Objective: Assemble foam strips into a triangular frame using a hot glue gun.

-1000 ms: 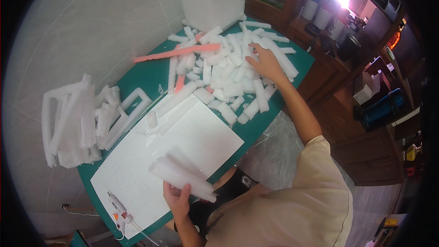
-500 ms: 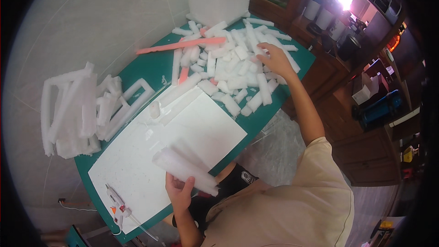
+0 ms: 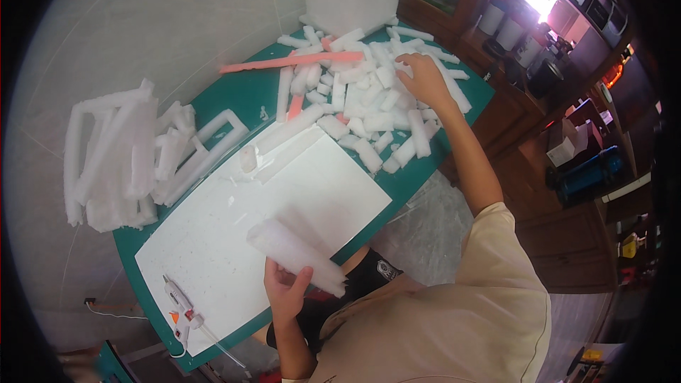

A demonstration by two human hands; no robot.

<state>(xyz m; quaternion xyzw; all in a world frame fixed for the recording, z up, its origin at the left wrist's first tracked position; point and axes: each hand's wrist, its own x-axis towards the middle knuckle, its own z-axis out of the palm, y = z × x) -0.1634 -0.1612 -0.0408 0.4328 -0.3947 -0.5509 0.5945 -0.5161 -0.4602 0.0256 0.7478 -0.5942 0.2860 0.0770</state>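
Note:
In my left hand [image 3: 287, 291] is a thick, trough-like piece of white foam [image 3: 296, 254], pinched at its lower side between thumb and fingers. It hangs over the near edge of a white board [image 3: 298, 202], tilted down toward my lap. Stretched far forward, my right hand [image 3: 427, 79] hovers over or touches the heap of white foam offcuts [image 3: 376, 103]. Its thumb and index finger are apart, with no piece plainly between them; the other fingers are partly hidden. A long pink foam strip [image 3: 291, 62] lies across the heap's left side.
A white foam box [image 3: 351, 0] stands at the back of the green table [image 3: 237, 89]. White foam frames [image 3: 110, 156] are piled at the left edge. A glue gun [image 3: 181, 298] lies at the board's near left corner. Wooden cabinets [image 3: 560, 241] are on the right.
My right hand has shifted slightly farther over the heap. My left hand still holds the foam piece, turned a little. The whole view has moved slightly.

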